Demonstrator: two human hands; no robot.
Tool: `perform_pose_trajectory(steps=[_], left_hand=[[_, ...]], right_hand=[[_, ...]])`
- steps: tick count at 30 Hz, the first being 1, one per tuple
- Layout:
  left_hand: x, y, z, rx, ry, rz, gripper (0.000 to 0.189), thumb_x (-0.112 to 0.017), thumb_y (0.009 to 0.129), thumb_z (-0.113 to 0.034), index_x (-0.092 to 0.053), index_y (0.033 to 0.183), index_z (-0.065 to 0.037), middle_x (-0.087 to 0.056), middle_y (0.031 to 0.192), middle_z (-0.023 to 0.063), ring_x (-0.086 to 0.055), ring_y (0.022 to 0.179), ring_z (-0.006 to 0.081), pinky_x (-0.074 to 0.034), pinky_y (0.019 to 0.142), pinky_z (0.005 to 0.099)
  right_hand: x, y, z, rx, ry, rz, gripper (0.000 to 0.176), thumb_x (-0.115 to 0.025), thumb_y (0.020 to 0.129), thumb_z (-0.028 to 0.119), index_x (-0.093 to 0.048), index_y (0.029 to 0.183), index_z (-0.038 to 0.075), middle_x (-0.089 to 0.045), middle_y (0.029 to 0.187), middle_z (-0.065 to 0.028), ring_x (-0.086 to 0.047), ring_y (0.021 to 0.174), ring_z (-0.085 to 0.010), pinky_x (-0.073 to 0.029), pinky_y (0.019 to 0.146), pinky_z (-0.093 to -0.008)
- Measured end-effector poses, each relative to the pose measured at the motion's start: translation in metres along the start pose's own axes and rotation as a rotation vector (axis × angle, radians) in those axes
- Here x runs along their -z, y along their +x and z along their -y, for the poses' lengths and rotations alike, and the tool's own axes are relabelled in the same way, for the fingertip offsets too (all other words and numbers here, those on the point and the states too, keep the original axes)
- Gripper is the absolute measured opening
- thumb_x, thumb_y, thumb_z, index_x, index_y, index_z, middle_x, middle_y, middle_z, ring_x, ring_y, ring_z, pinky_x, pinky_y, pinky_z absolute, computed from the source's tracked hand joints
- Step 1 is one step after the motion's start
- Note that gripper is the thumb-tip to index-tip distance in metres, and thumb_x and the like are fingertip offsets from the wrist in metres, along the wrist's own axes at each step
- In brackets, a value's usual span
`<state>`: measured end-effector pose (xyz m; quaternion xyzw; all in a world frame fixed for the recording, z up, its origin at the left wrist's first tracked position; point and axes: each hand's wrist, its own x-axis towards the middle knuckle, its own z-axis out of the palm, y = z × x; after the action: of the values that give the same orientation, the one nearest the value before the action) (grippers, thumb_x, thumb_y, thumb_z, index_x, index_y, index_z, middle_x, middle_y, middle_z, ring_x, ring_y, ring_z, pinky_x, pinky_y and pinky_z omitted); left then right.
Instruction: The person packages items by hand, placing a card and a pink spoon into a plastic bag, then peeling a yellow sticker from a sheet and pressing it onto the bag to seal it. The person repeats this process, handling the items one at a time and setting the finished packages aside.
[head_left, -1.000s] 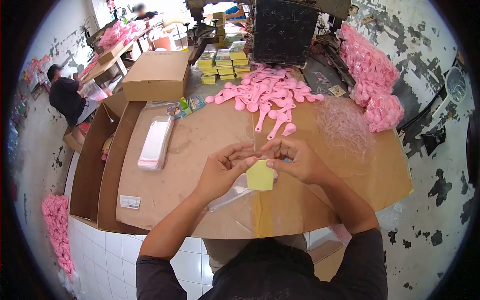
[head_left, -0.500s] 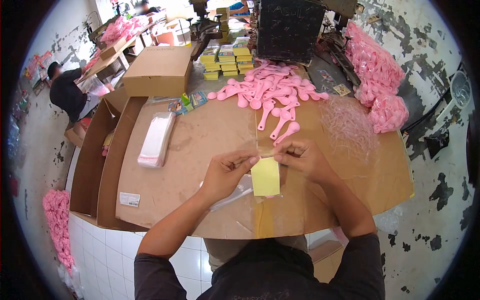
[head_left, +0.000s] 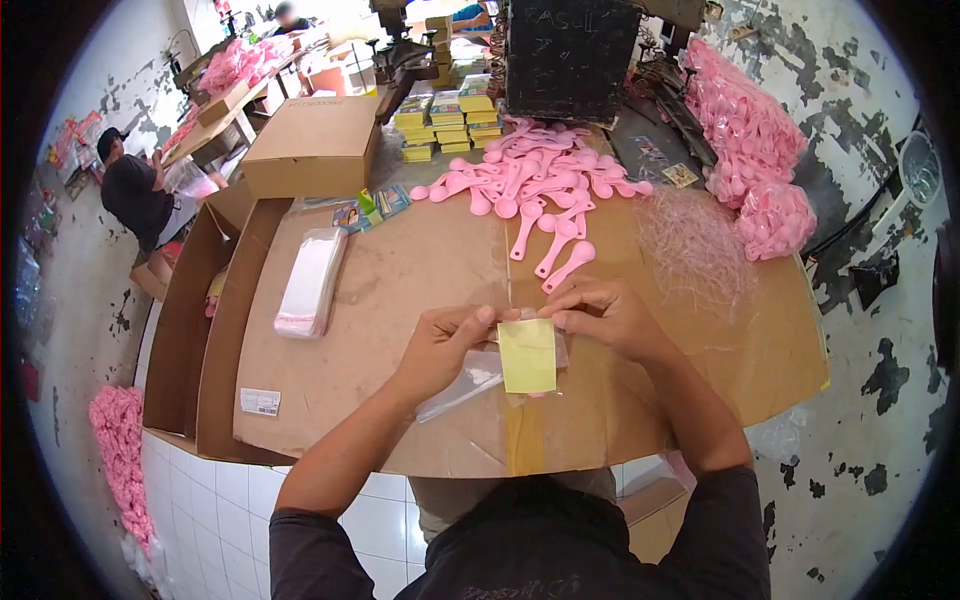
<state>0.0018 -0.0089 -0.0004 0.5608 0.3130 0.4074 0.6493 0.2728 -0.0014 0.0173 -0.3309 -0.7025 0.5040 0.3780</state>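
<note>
left hand (head_left: pixel 440 345) and right hand (head_left: pixel 612 315) each pinch a top corner of the yellow card (head_left: pixel 527 356), which sits in a clear bag (head_left: pixel 560 350) just above the cardboard (head_left: pixel 400 260). the two-corner grip likely holds it flat and face up. pink spoons (head_left: pixel 545 185) lie just beyond the hands and a bag stack (head_left: pixel 312 280) to the left, both near.
</note>
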Motion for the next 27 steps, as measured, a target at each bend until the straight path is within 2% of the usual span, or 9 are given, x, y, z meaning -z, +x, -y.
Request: perform_pose_trajectory(steps=[2,4,10,13,17,20,23,26,27], left_hand=[[-0.002,0.0,0.0,-0.012,0.17,-0.011,0.029,-0.066,0.101,-0.015,-0.071,0.126,-0.001,-0.076,0.114,0.0087,-0.069,0.099,0.011,-0.056,0.086,0.0282],[-0.002,0.002,0.003,-0.025,0.148,0.001,0.028,-0.065,0.102,-0.014,-0.071,0.127,-0.001,-0.076,0.113,0.0073,-0.068,0.097,0.0102,-0.055,0.084,0.0277],[0.0,0.003,0.004,-0.017,0.189,-0.021,0.027,-0.063,0.103,-0.011,-0.07,0.127,-0.001,-0.075,0.112,0.0055,-0.068,0.098,0.0103,-0.056,0.085,0.0281],[0.003,0.004,0.005,-0.021,0.129,-0.036,0.029,-0.063,0.103,-0.01,-0.068,0.13,0.0,-0.075,0.113,0.0068,-0.068,0.101,0.0119,-0.056,0.087,0.029],[-0.001,0.005,0.004,-0.099,0.026,-0.049,0.035,-0.065,0.101,-0.009,-0.063,0.135,0.001,-0.074,0.114,0.0092,-0.069,0.102,0.0141,-0.057,0.089,0.0301],[-0.008,0.005,0.009,-0.122,-0.038,-0.036,0.034,-0.067,0.1,-0.009,-0.063,0.132,0.002,-0.074,0.111,0.0096,-0.07,0.099,0.0142,-0.059,0.085,0.0295],[0.006,0.002,-0.002,0.031,0.136,0.077,0.032,-0.068,0.099,-0.01,-0.064,0.128,0.002,-0.074,0.105,0.0082,-0.07,0.093,0.0126,-0.06,0.078,0.0284],[0.027,0.001,-0.016,-0.062,0.106,-0.053,0.029,-0.072,0.097,-0.011,-0.066,0.123,0.002,-0.074,0.097,0.006,-0.07,0.086,0.0117,-0.06,0.07,0.0276],[0.044,0.0,-0.019,-0.12,0.207,-0.179,0.028,-0.071,0.098,-0.014,-0.066,0.122,0.0,-0.072,0.098,0.0048,-0.07,0.086,0.012,-0.059,0.07,0.0285]], right_hand=[[-0.002,0.0,0.001,0.008,-0.004,-0.003,0.017,-0.07,0.095,0.005,-0.076,0.11,-0.003,-0.067,0.104,-0.0058,-0.062,0.092,-0.0112,-0.05,0.082,-0.0263],[-0.003,0.0,-0.003,-0.004,0.049,-0.012,0.016,-0.071,0.095,0.004,-0.075,0.108,-0.004,-0.067,0.104,-0.0061,-0.063,0.095,-0.0121,-0.051,0.085,-0.0275],[-0.008,0.001,-0.003,-0.119,0.198,-0.023,0.034,-0.072,0.094,0.002,-0.064,0.126,-0.003,-0.068,0.105,-0.0068,-0.065,0.099,-0.0127,-0.052,0.088,-0.0294],[-0.006,-0.002,-0.01,-0.1,0.085,0.135,0.037,-0.069,0.095,0.002,-0.059,0.13,-0.003,-0.069,0.105,-0.0067,-0.065,0.099,-0.0128,-0.053,0.089,-0.0301],[-0.004,0.001,-0.007,-0.148,0.134,0.137,0.029,-0.067,0.097,0.002,-0.061,0.125,-0.005,-0.069,0.107,-0.0067,-0.066,0.097,-0.0123,-0.054,0.087,-0.0304],[-0.006,0.004,0.007,-0.113,0.139,0.101,0.028,-0.066,0.098,0.002,-0.061,0.124,-0.007,-0.07,0.107,-0.0065,-0.066,0.094,-0.0113,-0.054,0.084,-0.0297],[-0.004,0.008,0.008,-0.013,0.045,0.02,0.028,-0.066,0.098,0.003,-0.062,0.124,-0.006,-0.069,0.106,-0.0063,-0.066,0.092,-0.0107,-0.054,0.081,-0.0283],[0.019,0.013,0.009,-0.029,-0.135,-0.093,0.028,-0.067,0.097,0.007,-0.065,0.124,-0.002,-0.069,0.105,-0.0056,-0.065,0.091,-0.011,-0.053,0.081,-0.027],[0.028,0.013,0.013,-0.07,-0.213,-0.12,0.029,-0.068,0.097,0.008,-0.066,0.124,-0.001,-0.069,0.105,-0.0053,-0.065,0.091,-0.0112,-0.052,0.081,-0.0271]])
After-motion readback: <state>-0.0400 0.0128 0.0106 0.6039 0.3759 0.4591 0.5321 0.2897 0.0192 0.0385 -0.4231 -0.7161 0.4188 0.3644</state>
